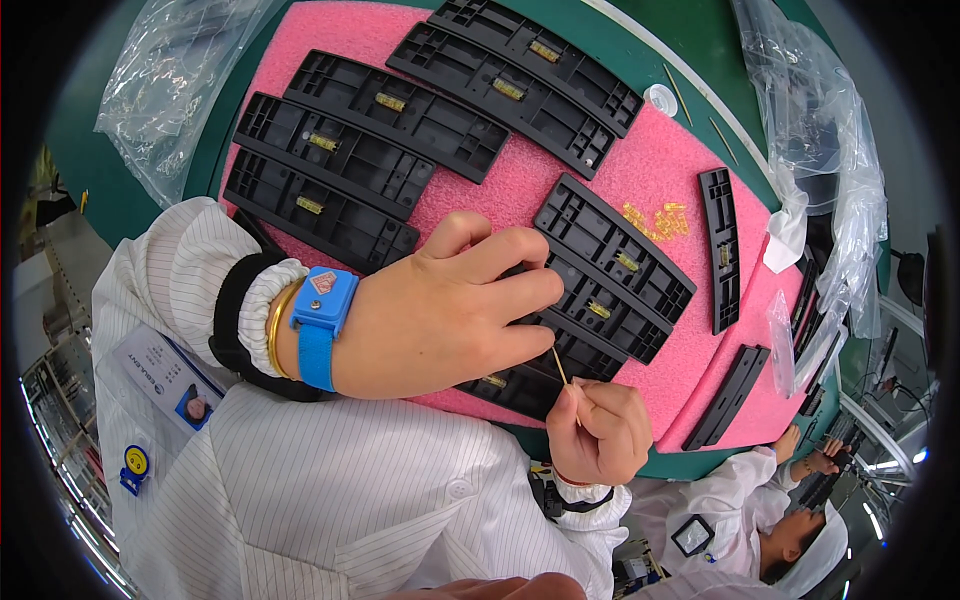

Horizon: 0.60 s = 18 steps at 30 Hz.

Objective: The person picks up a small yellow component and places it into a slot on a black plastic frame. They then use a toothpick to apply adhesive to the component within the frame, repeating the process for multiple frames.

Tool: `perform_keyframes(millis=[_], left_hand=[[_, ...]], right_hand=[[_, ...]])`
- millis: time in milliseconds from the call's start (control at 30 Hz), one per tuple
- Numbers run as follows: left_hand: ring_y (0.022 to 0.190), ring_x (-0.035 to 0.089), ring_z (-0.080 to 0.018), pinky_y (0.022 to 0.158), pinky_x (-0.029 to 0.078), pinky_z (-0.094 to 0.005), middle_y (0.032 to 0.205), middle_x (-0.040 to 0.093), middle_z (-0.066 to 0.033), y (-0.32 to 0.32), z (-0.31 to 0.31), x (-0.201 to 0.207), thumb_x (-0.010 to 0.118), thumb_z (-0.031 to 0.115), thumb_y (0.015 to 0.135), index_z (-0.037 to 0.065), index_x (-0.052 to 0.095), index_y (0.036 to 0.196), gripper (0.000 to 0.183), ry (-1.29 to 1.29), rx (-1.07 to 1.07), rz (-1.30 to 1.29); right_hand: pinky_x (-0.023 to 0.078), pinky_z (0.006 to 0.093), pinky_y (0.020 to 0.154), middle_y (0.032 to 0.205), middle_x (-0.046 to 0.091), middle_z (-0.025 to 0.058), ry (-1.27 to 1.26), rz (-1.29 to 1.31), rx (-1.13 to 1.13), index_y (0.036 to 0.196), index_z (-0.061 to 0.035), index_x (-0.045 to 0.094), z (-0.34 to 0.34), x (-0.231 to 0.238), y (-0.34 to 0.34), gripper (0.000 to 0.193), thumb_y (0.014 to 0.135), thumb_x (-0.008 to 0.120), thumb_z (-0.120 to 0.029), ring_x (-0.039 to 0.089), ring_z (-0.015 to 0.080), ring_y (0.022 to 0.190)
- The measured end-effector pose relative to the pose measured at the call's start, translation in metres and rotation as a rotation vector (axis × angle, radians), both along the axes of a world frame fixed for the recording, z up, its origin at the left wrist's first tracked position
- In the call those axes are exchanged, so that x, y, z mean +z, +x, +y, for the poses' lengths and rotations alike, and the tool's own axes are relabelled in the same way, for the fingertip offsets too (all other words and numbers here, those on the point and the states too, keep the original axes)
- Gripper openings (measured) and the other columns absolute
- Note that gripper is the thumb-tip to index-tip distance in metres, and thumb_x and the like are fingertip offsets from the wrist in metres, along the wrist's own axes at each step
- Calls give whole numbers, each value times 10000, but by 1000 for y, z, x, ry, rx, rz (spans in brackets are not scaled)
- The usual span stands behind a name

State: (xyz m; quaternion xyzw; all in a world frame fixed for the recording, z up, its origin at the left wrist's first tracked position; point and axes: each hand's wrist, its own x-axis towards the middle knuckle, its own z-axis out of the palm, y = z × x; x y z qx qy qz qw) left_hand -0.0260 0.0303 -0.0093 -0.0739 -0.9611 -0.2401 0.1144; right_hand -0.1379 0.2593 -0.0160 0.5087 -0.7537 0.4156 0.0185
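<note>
My right hand (600,430) pinches a thin wooden stick (561,372) like a toothpick, its tip angled up beside the fingers of my left hand. My left hand (470,305), with a blue strap (323,325) on its wrist, reaches over black ribbed plastic strips with its fingers curled down. Its fingertips are out of sight, so what they hold or press is hidden. Below the fingers lies a black ribbed strip (525,390) with a small yellowish tube (494,381) in it. Beyond them, another ribbed strip (635,248) carries a similar tube (627,262).
A pink foam sheet (660,150) bears more black strips (400,115) at the upper left. Loose yellow pieces (656,220) and a separate strip (719,250) lie right. Around are a round clear cap (661,98), plastic bags (810,110) and a co-worker (720,500).
</note>
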Motion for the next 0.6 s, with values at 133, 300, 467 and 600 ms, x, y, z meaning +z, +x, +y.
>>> perform_keyframes(millis=[133, 300, 467, 600], left_hand=[[1229, 555, -253, 1013, 362, -435, 1208, 633, 15, 0, 0, 0, 703, 253, 772, 202, 780, 1051, 295, 1, 4, 7], [1224, 556, -251, 1006, 364, -432, 1200, 633, 16, 0, 1, -1, 702, 255, 771, 203, 779, 1052, 296, -2, 2, 9], [1221, 557, -252, 999, 366, -430, 1197, 632, 17, 0, 0, 0, 703, 256, 769, 201, 779, 1052, 298, 6, 2, 6], [1217, 558, -254, 996, 368, -429, 1196, 633, 16, -1, 0, 0, 702, 254, 769, 200, 779, 1054, 299, 10, 4, 7]], right_hand=[[600, 309, 563, 795, 719, 89, 7, 2, 7, 830, -45, 662, 1, 0, 0, 259, 771, 903, 31, 742, 242, 670], [599, 308, 560, 794, 717, 87, -1, 5, 1, 825, -46, 662, 1, -1, 0, 261, 767, 906, 30, 742, 243, 670], [598, 307, 557, 789, 716, 84, -7, 1, 6, 823, -46, 663, 1, -2, 0, 262, 764, 906, 31, 742, 244, 669], [588, 315, 569, 777, 709, 119, -13, -4, 16, 826, -22, 652, -1, 2, 0, 229, 797, 865, 59, 716, 248, 650]])
